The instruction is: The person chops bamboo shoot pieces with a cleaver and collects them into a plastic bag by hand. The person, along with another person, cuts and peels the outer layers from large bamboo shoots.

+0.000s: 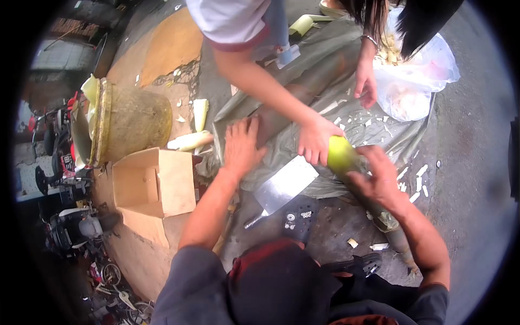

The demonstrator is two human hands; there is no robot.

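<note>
My right hand (379, 176) is curled round a long greenish-brown stalk (387, 222), probably a bamboo shoot. Its bright yellow-green end (340, 150) is touched by another person's hand (318, 142). My left hand (244, 143) lies with fingers spread, palm down, at the near end of a long brownish stalk (279, 116) on a grey plastic sheet (379, 138). Between my hands a broad cleaver (287, 184) lies flat, its handle pointing toward me. The other person's second hand (366, 86) hangs over the sheet, partly closed, apparently holding nothing.
An open cardboard box (176, 184) and a tipped yellowish bucket (138, 116) stand on the left. Pale peeled pieces (200, 114) lie nearby. Clear plastic bags (414, 92) with pale pieces sit at upper right. White scraps (420, 181) litter the ground. Motorbikes (73, 225) are parked far left.
</note>
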